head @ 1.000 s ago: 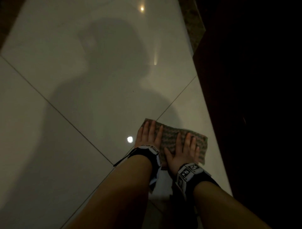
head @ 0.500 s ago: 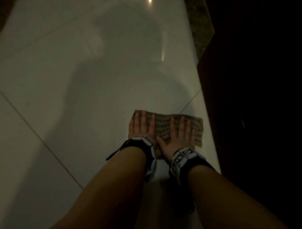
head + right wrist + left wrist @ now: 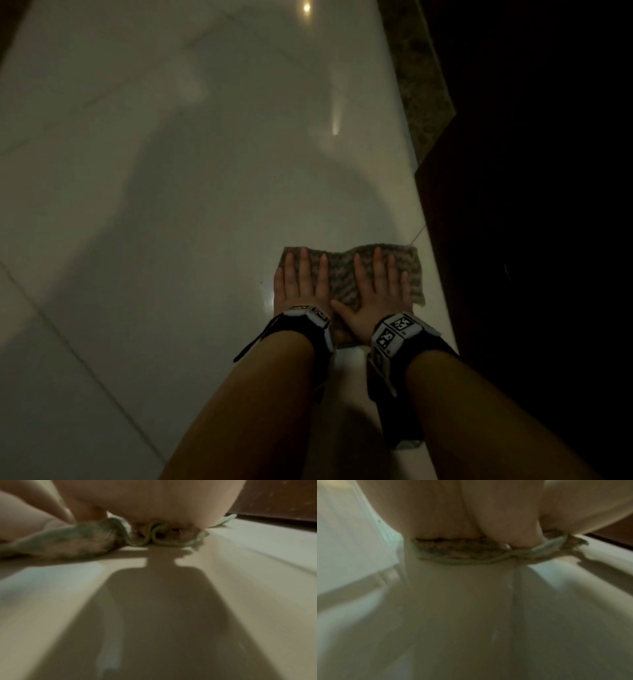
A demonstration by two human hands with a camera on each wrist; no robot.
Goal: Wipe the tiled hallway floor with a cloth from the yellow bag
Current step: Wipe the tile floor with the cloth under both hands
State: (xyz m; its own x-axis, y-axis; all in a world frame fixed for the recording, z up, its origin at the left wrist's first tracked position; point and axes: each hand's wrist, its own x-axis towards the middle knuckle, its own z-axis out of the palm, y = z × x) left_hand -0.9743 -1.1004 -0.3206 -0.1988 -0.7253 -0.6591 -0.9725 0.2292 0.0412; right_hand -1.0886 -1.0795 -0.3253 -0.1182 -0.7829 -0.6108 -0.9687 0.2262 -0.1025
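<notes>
A patterned green-grey cloth (image 3: 342, 277) lies flat on the glossy white tiled floor (image 3: 171, 240). My left hand (image 3: 301, 284) presses on its left half, fingers straight and pointing forward. My right hand (image 3: 380, 287) presses on its right half the same way. In the left wrist view the palm (image 3: 453, 513) sits on the cloth's near edge (image 3: 462, 553). The right wrist view shows the cloth (image 3: 68, 540) bunched under the palm (image 3: 154, 500). No yellow bag is in view.
A dark wooden panel or door (image 3: 531, 240) rises just right of the cloth. A speckled stone strip (image 3: 414, 68) borders the floor at the far right. Grout lines (image 3: 68, 346) cross the tiles to the left. My shadow covers the floor ahead.
Both hands have pushed the cloth forward along the floor, past the diagonal grout line, and it now lies squarer to me and closer to the dark panel.
</notes>
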